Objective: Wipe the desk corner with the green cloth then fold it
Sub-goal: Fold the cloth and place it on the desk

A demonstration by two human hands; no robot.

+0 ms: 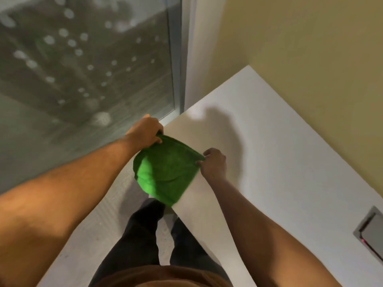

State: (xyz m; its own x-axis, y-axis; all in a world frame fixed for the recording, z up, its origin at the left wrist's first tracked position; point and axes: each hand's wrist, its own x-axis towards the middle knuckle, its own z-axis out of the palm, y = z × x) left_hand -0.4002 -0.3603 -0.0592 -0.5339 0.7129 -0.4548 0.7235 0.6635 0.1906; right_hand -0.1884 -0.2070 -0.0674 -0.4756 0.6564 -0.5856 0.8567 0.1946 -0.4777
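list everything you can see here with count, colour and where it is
green cloth: one, bright green, held up by its top edge over the desk's near-left edge, hanging slack
desk: one, white, right half of view, its corner against the wall
metal plate: one, grey, set in the desk at far right, partly cut off
window: one, dark glass with blurred light spots, upper left
wall: yellow, upper right
floor: pale, lower left
legs: two, dark trousers, bottom centre
left hand: pinching the cloth's left corner
right hand: pinching its right corner

grey panel (371, 233): cut by right edge | window (83, 59): blurred
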